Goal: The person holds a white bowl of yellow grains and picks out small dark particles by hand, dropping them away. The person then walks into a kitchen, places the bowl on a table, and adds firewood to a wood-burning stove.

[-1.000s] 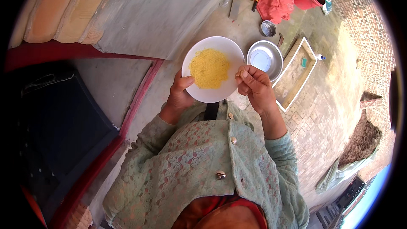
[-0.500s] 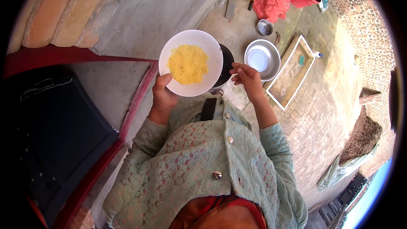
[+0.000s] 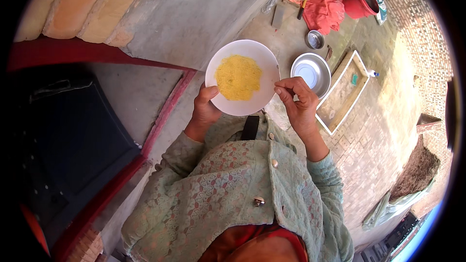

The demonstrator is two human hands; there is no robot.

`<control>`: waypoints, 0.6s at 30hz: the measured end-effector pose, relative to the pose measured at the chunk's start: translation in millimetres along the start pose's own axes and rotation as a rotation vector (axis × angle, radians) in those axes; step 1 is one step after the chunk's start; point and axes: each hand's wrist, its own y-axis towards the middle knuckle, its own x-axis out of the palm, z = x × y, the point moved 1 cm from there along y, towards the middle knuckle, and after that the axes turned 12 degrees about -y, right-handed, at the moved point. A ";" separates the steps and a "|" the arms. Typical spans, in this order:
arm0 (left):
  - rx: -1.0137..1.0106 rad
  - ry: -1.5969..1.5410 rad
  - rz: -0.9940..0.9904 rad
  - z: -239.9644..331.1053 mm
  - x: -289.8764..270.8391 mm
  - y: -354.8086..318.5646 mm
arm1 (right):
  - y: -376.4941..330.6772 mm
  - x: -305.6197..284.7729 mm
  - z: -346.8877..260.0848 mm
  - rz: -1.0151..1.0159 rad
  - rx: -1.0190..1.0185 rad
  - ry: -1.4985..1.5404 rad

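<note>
My left hand [image 3: 205, 111] grips the left side of a white bowl [image 3: 219, 60], its thumb over the rim and the other fingers hidden underneath. Coarse yellow meal [image 3: 238, 78] lies in a loose heap inside the bowl. At the bowl's right rim is my right hand [image 3: 299, 101], thumb and forefinger pinched together and the other fingers curled. Whatever sits between those fingertips is too small to make out. I cannot tell whether they touch the rim.
Beyond my right hand stand a wide metal basin [image 3: 324, 64] and a small metal bowl [image 3: 315, 40]. A white-edged rectangular frame [image 3: 347, 99] lies to the right. Farther off are a red bucket [image 3: 360, 3] and red cloth [image 3: 324, 4]. A plastered wall [image 3: 189, 17] rises at left.
The right hand has come from over a dark pot to the bowl's rim. That pot, partly visible behind the bowl before, is now hidden. In the picture the bowl sits farther right.
</note>
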 end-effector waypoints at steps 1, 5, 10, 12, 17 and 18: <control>-0.011 -0.003 -0.015 -1.7 1.8 0.9 | 1.5 1.1 -8.2 -0.037 -0.022 0.001; -0.052 -0.029 -0.034 -10.2 2.7 3.3 | 7.3 15.1 -29.5 -0.162 -0.105 0.017; -0.094 -0.057 -0.038 -17.0 1.8 2.7 | 8.0 35.1 -27.8 -0.242 -0.168 -0.021; -0.116 -0.056 -0.033 -18.8 2.5 1.0 | 6.0 42.0 -25.3 -0.229 -0.191 -0.067; -0.153 -0.039 -0.048 -21.2 5.7 0.5 | 4.2 48.0 -25.2 -0.208 -0.189 -0.153; -0.157 -0.039 -0.036 -22.0 5.9 0.2 | 4.1 49.0 -25.5 -0.207 -0.178 -0.176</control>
